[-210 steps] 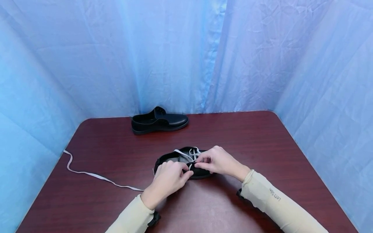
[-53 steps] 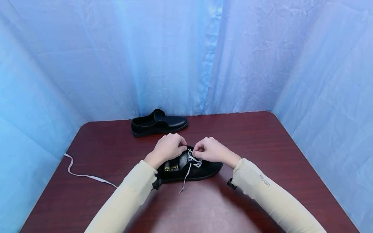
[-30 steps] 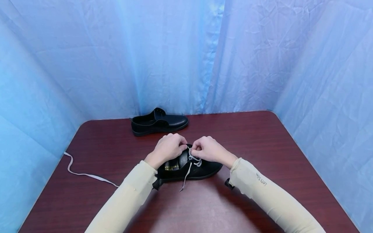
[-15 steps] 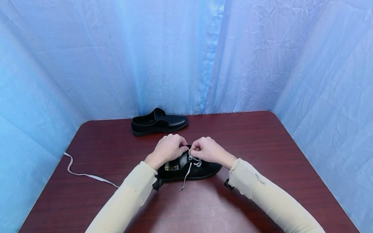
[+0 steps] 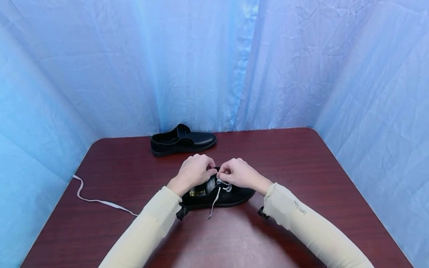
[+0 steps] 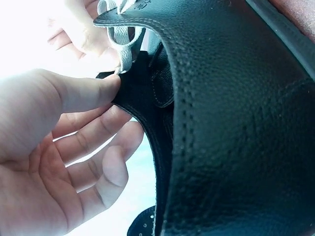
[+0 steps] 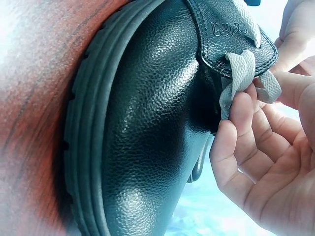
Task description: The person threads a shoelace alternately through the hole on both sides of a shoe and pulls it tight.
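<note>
A black leather lace-up shoe (image 5: 236, 195) stands on the table with its toe to the right. My left hand (image 5: 194, 172) reaches over its opening and pinches the far eyelet flap (image 6: 130, 91) between thumb and fingers, the thumb tip right at a white lace. Just to the right, my right hand (image 5: 242, 174) pinches the white shoelace (image 7: 241, 71), which loops through the eyelets. One short lace end (image 5: 214, 204) hangs over the near side of the shoe onto the table. The right fingertips are partly hidden in the head view.
A second black shoe (image 5: 197, 139), without a lace, stands at the back of the dark red table (image 5: 281, 156). A long white lace (image 5: 104, 203) runs from the left table edge to behind my left sleeve. Blue curtains (image 5: 201, 67) surround the table.
Since the earliest frame, my left hand has moved from the near flap to the far one, and a lace end has come to hang over the near side. Over the last second, hardly anything moves.
</note>
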Tool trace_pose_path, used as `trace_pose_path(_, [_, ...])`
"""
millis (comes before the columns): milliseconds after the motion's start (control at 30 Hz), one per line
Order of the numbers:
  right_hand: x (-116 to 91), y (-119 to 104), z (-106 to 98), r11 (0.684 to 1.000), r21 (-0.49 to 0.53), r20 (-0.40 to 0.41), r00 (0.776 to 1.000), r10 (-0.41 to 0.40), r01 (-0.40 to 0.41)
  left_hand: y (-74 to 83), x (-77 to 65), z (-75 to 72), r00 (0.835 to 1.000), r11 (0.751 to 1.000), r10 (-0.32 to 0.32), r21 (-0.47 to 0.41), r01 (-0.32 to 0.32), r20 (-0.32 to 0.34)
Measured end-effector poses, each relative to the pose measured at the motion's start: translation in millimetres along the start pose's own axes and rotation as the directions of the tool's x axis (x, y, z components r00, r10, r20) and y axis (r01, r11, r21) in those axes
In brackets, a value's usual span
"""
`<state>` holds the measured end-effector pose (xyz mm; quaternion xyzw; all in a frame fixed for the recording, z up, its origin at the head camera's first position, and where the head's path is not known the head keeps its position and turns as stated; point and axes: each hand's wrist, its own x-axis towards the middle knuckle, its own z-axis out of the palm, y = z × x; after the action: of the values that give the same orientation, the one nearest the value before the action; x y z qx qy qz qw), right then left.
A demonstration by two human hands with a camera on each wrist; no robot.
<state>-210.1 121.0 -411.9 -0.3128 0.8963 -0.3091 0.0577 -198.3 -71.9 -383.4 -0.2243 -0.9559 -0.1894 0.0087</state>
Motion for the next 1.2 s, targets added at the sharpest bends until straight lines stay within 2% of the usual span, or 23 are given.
trace_pose_path(400, [-2.4, 2.5, 2.2, 1.0, 0.021, -0.018, 1.0, 0.005, -0.005, -2.2, -1.0, 2.8, 1.0, 0.999, 0.016, 0.038, -0.016, -0.002])
trace_pose_path(633, [-2.7, 3.8, 3.2, 0.999, 0.035, -0.018, 1.0, 0.0, 0.0, -1.2, -1.9, 2.2, 0.999, 0.997, 0.049, 0.062, -0.049, 0.005])
trace_pose_path(800, [-2.9, 2.8, 4.1, 0.999, 0.036, -0.029, 1.0, -0.004, 0.005, -3.1, -2.2, 2.5, 0.997, 0.996, 0.075, 0.05, -0.075, 0.007])
trace_pose_path(967, [-2.2, -0.2, 2.9, 0.999, 0.043, -0.054, 0.998, 0.025, -0.023, -4.5, -2.0, 0.3, 0.996, 0.996, 0.082, 0.036, -0.083, 0.028])
trace_pose_path(1200, [-2.3, -0.6, 0.2, 0.999, -0.016, -0.055, 0.998, 0.032, -0.033, -5.9, -3.0, -4.8, 0.995, 0.997, 0.081, -0.018, -0.08, 0.066])
